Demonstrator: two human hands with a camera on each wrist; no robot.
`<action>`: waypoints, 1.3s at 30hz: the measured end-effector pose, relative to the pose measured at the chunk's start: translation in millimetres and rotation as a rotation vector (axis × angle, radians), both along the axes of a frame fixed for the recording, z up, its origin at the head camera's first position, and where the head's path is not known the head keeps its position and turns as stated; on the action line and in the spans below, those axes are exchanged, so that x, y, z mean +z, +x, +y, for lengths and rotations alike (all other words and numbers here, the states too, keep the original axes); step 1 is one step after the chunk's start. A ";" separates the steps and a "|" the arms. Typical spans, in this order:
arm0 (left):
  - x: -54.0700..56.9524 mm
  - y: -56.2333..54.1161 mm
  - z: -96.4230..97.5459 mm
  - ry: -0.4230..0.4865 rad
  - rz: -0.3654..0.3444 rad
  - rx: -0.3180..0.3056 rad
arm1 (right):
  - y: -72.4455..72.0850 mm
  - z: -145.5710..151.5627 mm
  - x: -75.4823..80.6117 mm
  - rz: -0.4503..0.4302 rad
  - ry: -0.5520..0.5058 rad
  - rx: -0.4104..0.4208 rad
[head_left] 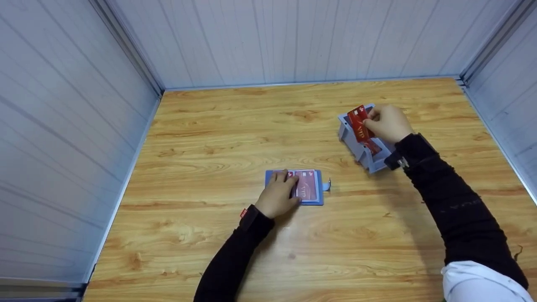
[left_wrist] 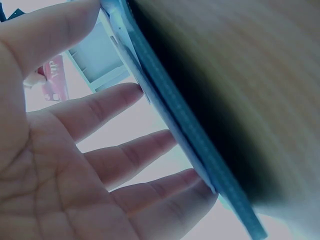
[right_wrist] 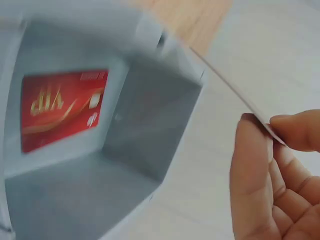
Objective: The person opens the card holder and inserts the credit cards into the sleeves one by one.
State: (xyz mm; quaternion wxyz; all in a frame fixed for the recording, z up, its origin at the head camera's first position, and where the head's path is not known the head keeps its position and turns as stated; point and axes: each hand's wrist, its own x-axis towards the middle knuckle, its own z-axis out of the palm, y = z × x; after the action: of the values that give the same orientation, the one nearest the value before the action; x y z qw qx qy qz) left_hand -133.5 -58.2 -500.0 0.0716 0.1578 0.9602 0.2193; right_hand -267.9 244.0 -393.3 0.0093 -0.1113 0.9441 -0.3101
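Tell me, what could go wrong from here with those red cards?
The fingers of the right hand pinch the raised red card near its edge, so it might slip and perhaps drop into the gray bin.
Another red card lies against the bin's inner surface and could prove awkward to get hold of.
The left hand rests on the blue card holder; a careless shift might slide it.

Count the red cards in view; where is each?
4: one red card pinched by the right hand, another inside the grey bin, two in the blue holder, the left one mostly covered by the left hand. Others could be hidden.
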 end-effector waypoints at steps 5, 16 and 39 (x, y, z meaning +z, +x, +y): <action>1.3 -0.1 -0.7 -0.006 0.005 -0.002 | 16.0 -17.9 -8.9 -0.046 -0.047 0.051; 2.5 0.8 1.6 -0.014 -0.021 0.001 | 30.0 -49.7 -49.6 -0.119 -0.176 0.085; 1.0 1.2 3.7 -0.029 0.000 -0.008 | 63.2 -49.5 -91.6 -0.182 -0.435 0.145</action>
State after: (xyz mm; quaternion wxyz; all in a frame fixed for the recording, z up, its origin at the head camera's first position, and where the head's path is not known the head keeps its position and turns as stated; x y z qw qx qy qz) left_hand -132.3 -54.6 -499.1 0.0748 0.1603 0.9626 0.2051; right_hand -204.8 194.5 -484.9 0.0921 -0.1500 0.8398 -0.5135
